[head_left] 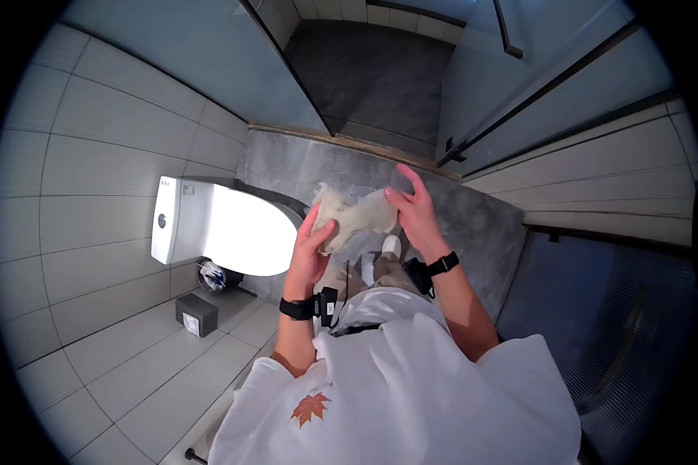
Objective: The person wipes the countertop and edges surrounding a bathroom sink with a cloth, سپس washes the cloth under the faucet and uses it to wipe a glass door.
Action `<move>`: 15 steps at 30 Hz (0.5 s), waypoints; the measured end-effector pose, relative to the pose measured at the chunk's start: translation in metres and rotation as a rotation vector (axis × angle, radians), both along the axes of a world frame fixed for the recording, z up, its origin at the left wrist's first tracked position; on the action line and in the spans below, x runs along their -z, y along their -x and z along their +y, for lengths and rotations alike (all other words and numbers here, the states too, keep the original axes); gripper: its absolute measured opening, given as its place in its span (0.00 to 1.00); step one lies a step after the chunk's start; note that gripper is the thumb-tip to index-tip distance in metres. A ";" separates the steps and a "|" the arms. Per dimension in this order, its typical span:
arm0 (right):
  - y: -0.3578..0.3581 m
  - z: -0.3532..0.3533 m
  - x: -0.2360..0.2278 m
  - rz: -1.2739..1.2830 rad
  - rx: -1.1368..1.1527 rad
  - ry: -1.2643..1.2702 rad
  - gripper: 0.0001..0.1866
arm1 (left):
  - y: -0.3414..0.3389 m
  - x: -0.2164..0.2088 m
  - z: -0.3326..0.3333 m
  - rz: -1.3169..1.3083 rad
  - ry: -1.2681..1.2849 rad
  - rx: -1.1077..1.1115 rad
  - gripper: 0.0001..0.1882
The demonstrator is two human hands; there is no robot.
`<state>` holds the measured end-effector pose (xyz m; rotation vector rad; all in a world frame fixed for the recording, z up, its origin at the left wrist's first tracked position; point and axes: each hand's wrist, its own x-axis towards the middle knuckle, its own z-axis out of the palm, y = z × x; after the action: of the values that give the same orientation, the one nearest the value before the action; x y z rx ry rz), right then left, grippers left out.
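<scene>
A thin, pale, crumpled sheet [357, 215], partly see-through, is stretched between my two hands in front of my body. Whether it is cloth, a glove or a plastic bag I cannot make out. My left hand [312, 242] grips its bunched left end, thumb on top. At the other end, my right hand [417, 214] holds the edge by the thumb, with a finger pointing up and away. Each wrist carries a black strap with a small black device. Part of the sheet's lower side is hidden by the left fingers.
A white toilet [244, 232] stands at left, its lid down. Below it are a lined bin [212, 276] and a grey box [197, 315]. A glass door [551, 70] stands open onto a dark-floored shower [372, 74]. A ribbed dark panel [597, 310] is at right.
</scene>
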<state>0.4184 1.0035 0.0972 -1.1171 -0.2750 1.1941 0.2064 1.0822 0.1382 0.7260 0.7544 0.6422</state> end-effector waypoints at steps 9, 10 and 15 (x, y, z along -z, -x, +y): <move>-0.070 0.053 0.001 -0.264 -0.076 -0.067 0.11 | -0.066 0.011 0.081 0.037 -0.064 -0.062 0.15; -0.079 0.059 0.007 -0.268 -0.067 -0.064 0.11 | -0.072 0.017 0.096 0.125 -0.118 0.042 0.20; -0.120 0.097 0.009 -0.370 -0.051 0.124 0.14 | -0.126 0.038 0.162 0.286 -0.432 0.345 0.21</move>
<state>0.5386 1.1000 0.0882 -1.4478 -0.5200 1.0538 0.3326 1.2442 0.1003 1.3336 0.7339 0.3897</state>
